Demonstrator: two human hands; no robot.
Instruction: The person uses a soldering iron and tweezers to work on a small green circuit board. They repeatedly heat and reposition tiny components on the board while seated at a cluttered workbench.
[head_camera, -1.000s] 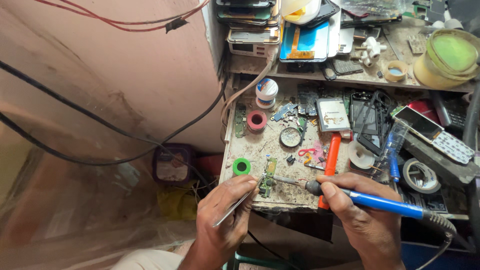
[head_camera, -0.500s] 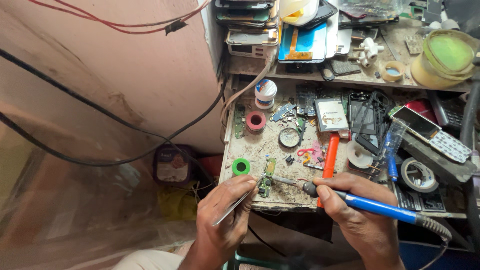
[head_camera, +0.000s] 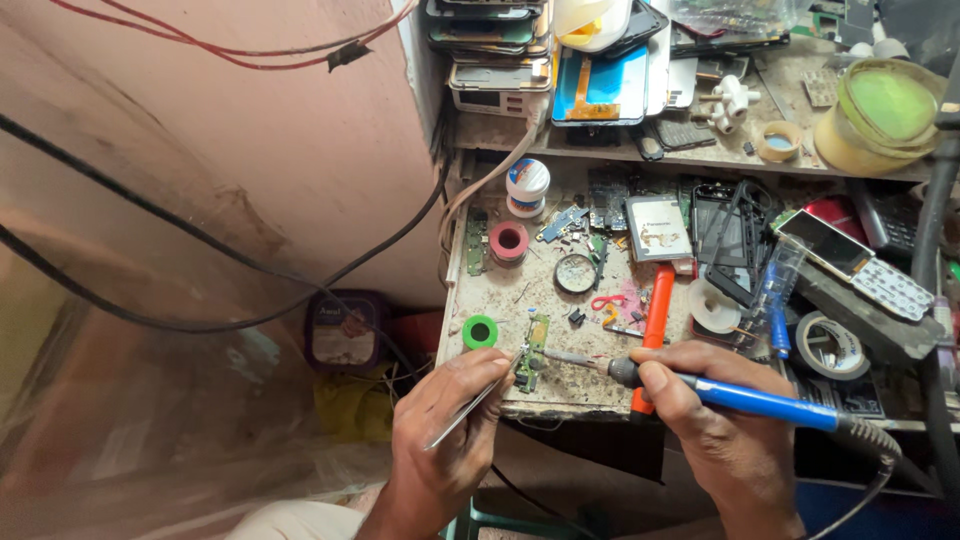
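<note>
While the left hand (head_camera: 440, 425) pinches a pair of thin metal tweezers (head_camera: 470, 408) between thumb and closed fingers, the right hand (head_camera: 715, 415) is wrapped shut around the blue-handled soldering iron (head_camera: 740, 397), thumb pressed on its dark collar. The tweezer tips and the iron's metal tip meet at a small green circuit board (head_camera: 533, 350) lying on the stained, pale worktop (head_camera: 545, 300), just ahead of the left hand's fingertips and between the two hands. The iron's grey cord runs off past the right wrist.

Just beyond the left hand, a green ring-shaped spool (head_camera: 480, 331) lies flat near the worktop's edge. Just beyond the right hand's knuckles an orange plastic tool handle (head_camera: 655, 325) lies lengthwise, its lower end passing under the iron. To the right of that hand sit a white tape roll (head_camera: 716, 306) and a larger roll of pale tape (head_camera: 834, 345).

Farther from the hands lie a round metal tin (head_camera: 575, 272), a pink ring-shaped spool (head_camera: 509, 241), a white jar with a blue band (head_camera: 527, 186) and a keypad phone (head_camera: 852, 262). Farthest off, a shelf (head_camera: 640, 155) carries stacked phone screens, a white plug (head_camera: 728, 102) and a yellow-green lidded tub (head_camera: 884, 112).
</note>
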